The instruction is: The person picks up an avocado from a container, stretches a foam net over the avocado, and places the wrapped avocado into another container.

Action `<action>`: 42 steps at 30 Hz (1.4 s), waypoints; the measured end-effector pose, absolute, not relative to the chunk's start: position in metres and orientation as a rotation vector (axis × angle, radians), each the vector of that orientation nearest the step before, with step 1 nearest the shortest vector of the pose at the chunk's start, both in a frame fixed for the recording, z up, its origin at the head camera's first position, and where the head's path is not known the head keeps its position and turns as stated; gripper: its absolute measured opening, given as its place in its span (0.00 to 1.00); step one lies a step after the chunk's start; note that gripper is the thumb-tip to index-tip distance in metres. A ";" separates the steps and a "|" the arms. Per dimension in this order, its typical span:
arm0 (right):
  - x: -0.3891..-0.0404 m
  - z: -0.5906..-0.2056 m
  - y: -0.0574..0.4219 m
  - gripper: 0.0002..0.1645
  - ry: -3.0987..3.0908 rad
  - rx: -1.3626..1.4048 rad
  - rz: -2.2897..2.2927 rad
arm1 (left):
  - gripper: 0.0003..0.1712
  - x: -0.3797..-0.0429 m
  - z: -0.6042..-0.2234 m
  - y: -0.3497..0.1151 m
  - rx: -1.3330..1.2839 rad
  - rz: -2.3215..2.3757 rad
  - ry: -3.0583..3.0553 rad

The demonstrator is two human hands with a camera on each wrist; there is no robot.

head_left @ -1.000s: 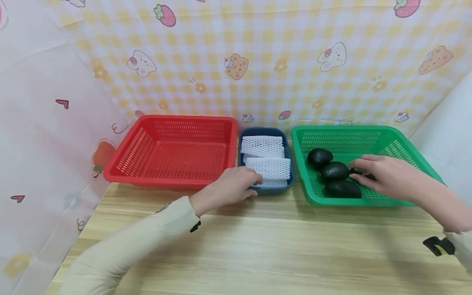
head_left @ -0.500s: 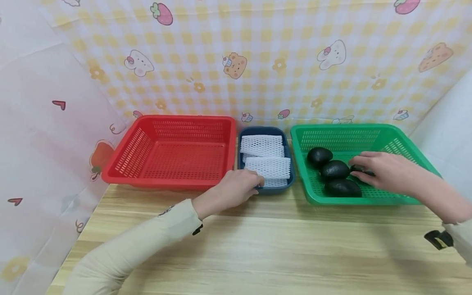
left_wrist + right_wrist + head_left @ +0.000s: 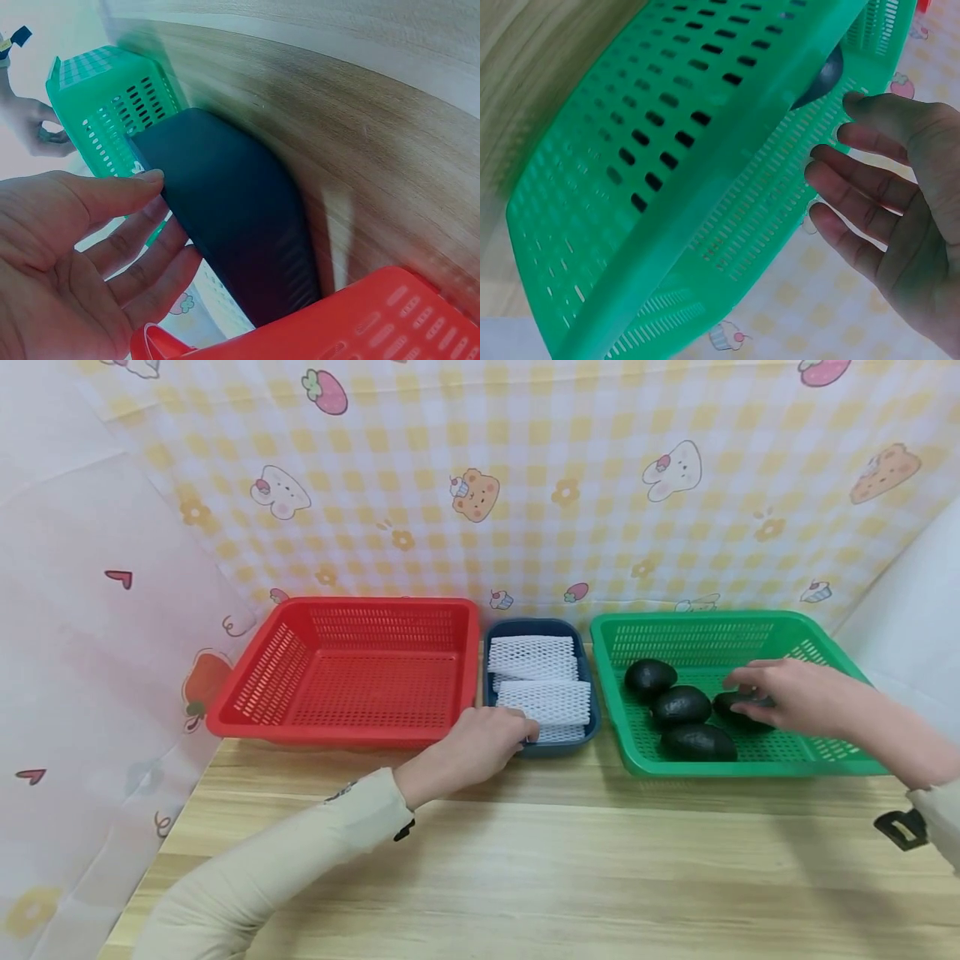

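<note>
Four dark, glossy avocados would be too exact a tally, so several avocados (image 3: pixel 681 707) lie in the green basket (image 3: pixel 693 768). Over the rightmost avocado (image 3: pixel 727 708) my right hand (image 3: pixel 806 695) hovers, thumb and fingers spread and loosely bent; the right wrist view shows nothing between them. White foam net sleeves (image 3: pixel 543 702) lie stacked in the dark blue tray (image 3: pixel 592 714). My left hand (image 3: pixel 483 743) is at this tray's near left corner, fingertips over the rim by the lowest sleeve. In the left wrist view its thumb (image 3: pixel 139 191) lies along the rim, with the fingers relaxed.
A red basket (image 3: pixel 345 732) with nothing in it stands left of the tray, close against it. All three containers line the back of the wooden table (image 3: pixel 562 860), before a checked cloth (image 3: pixel 525 552). The green basket's wall (image 3: pixel 682 157) rises between table and right hand.
My right hand has drawn a little up and to the right, its fingers loosening from the rightmost avocado, which shows more now. My left hand has stayed almost still at the tray.
</note>
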State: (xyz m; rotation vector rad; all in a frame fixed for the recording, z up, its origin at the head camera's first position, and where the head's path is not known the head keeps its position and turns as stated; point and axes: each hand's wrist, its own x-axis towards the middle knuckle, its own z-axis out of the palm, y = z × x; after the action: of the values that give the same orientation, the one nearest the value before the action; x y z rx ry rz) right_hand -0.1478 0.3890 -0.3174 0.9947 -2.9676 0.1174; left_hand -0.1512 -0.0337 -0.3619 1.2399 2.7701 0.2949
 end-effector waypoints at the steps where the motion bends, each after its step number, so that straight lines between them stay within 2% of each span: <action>1: -0.149 -0.317 0.390 0.18 -2.981 0.989 0.120 | 0.21 -0.151 -0.362 -0.034 1.240 0.292 2.771; 12: -0.161 -0.326 0.406 0.25 -3.128 0.934 0.077 | 0.18 -0.151 -0.363 -0.033 1.261 0.268 2.787; 20: -0.171 -0.330 0.423 0.36 -3.239 0.819 0.056 | 0.20 -0.151 -0.365 -0.032 1.265 0.270 2.786; 27: -0.182 -0.339 0.428 0.42 -3.282 0.827 0.053 | 0.20 -0.151 -0.363 -0.032 1.259 0.269 2.784; 35: -0.191 -0.346 0.429 0.45 -3.346 0.823 0.082 | 0.19 -0.151 -0.361 -0.032 1.253 0.252 2.790; 42: -0.189 -0.354 0.436 0.44 -3.382 0.804 0.082 | 0.20 -0.152 -0.363 -0.032 1.260 0.259 2.785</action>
State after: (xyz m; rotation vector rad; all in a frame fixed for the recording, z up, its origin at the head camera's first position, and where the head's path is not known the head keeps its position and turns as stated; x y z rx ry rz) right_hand -0.1890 0.4355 -0.3537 0.8039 -3.3823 0.0817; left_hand -0.1515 -0.0320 -0.3628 1.2596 2.7855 0.2594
